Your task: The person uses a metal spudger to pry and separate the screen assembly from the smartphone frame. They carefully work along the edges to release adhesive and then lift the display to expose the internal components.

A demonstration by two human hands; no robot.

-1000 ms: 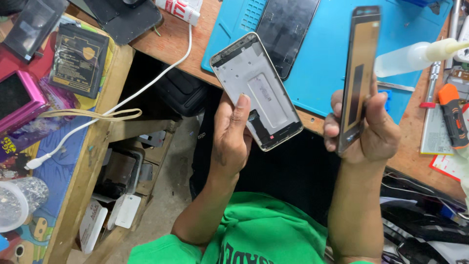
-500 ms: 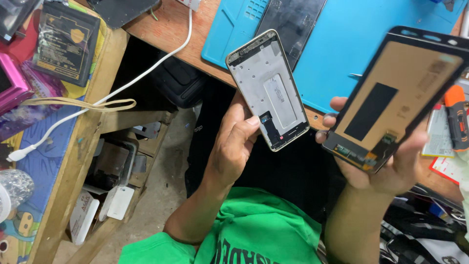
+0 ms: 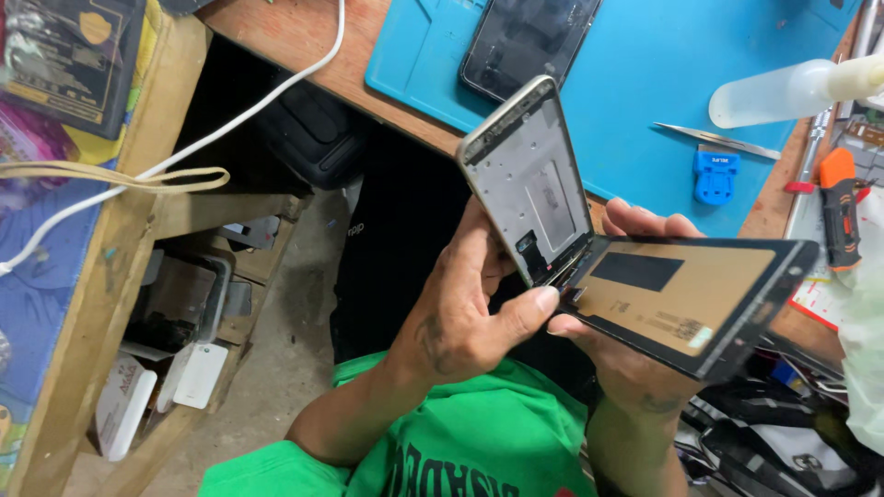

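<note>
I can't make out the thin connector where the phone frame (image 3: 537, 180) meets the display panel (image 3: 686, 299); my left hand (image 3: 465, 308) covers the frame's lower end. That hand grips the frame upright above my lap, thumb reaching toward the joint, while my right hand (image 3: 626, 354) cradles the panel from below, just beside it.

Detached rectangular display panel, tan back with black patch and small pale label (image 3: 686, 304), held right of centre. Dark glossy phone screen (image 3: 527, 41) flat on blue mat. Dark rectangular package with yellow emblem (image 3: 64, 51) upper left.
</note>
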